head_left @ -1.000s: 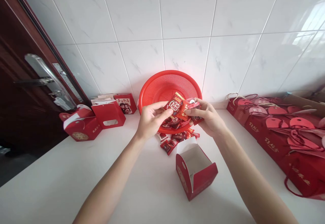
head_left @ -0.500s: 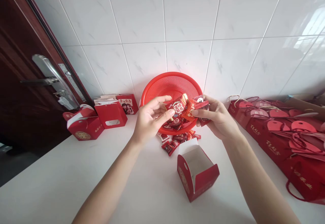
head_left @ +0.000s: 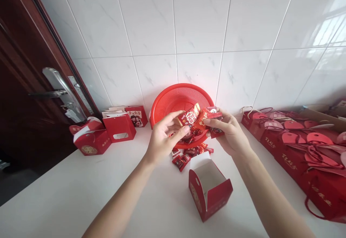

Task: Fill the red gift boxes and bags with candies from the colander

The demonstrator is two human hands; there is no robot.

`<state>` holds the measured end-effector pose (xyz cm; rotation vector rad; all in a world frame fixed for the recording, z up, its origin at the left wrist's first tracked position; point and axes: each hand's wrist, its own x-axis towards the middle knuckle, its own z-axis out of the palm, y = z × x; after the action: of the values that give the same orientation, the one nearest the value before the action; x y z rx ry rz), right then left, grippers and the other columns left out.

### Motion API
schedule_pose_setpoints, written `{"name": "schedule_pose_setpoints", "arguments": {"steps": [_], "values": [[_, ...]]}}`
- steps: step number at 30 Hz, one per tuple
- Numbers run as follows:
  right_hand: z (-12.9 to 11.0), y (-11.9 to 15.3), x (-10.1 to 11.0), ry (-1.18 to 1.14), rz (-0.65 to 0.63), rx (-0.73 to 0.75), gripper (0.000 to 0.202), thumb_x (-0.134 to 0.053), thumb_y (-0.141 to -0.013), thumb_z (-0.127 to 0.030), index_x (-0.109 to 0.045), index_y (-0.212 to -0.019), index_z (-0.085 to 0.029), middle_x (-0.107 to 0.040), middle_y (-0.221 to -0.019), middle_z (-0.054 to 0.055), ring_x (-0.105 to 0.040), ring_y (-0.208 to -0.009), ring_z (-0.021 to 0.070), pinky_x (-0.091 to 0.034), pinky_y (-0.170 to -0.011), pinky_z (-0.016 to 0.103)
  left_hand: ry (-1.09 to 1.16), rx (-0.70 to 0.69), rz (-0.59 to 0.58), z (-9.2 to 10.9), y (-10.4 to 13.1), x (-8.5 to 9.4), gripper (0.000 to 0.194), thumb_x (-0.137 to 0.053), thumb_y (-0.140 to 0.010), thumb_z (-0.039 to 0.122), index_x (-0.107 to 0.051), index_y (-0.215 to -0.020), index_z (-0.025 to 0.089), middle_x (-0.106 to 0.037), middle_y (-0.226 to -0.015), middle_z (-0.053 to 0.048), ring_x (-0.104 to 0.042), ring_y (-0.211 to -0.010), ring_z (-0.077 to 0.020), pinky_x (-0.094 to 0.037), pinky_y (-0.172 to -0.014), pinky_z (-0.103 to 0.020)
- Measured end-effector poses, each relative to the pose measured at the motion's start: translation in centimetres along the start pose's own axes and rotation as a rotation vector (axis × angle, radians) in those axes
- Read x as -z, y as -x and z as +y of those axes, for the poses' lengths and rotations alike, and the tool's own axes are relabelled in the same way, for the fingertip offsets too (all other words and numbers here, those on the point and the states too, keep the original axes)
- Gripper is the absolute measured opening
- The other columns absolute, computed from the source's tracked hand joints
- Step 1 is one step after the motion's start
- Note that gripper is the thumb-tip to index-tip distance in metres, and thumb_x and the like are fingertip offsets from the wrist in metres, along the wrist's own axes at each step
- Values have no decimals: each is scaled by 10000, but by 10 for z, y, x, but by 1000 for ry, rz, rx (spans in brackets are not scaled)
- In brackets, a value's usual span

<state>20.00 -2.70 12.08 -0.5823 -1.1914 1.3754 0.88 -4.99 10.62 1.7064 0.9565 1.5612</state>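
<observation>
Over the front of a red plastic basket (head_left: 173, 99), both hands hold wrapped sweets close together. My left hand (head_left: 166, 133) is closed on a red candy packet (head_left: 192, 117) with white lettering, gripped between thumb and fingers. My right hand (head_left: 229, 131) pinches several wrapped candies (head_left: 214, 122), orange and dark red, beside that packet. More red-wrapped candies (head_left: 182, 161) lie on the table in front of the basket, and some show inside it beneath my hands. Nearer to me stands an open red gift box (head_left: 212, 191), its pale inside showing no candies.
At the left, near the door (head_left: 27, 86), stand a red gift box (head_left: 94, 140), a red box with a window (head_left: 120, 127) and a picture-printed box (head_left: 136, 117). Packed red gift bags (head_left: 292, 158) line the right side. A tiled wall (head_left: 151, 25) rises behind the white table (head_left: 108, 187).
The camera view has tilted up slightly, so the scene sits lower. Both hands keep their hold; the packet in my left hand has shifted slightly toward the right hand's candies.
</observation>
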Motion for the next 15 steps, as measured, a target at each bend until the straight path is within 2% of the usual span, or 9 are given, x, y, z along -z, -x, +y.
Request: {"name": "schedule_pose_setpoints", "arguments": {"steps": [8, 15], "values": [[-2, 5, -4, 21, -33, -20, 268, -868, -629, -253, -698, -834, -216, -681, -779, 5, -602, -614, 134, -505, -494, 240, -79, -90, 61, 6, 7, 1, 474, -778, -833, 324, -661, -1279, 216, -773, -940, -50, -742, -844, -206, -635, -811, -326], [-2, 7, -4, 26, -47, -6, 241, -870, -652, -234, -698, -818, -204, -668, -734, -11, -586, -574, 111, -483, -471, 215, -82, -141, 52, 8, 9, 1, 414, -763, -852, 287, -669, -1248, 210, -759, -911, -34, -730, -832, -183, -625, -818, -297]]}}
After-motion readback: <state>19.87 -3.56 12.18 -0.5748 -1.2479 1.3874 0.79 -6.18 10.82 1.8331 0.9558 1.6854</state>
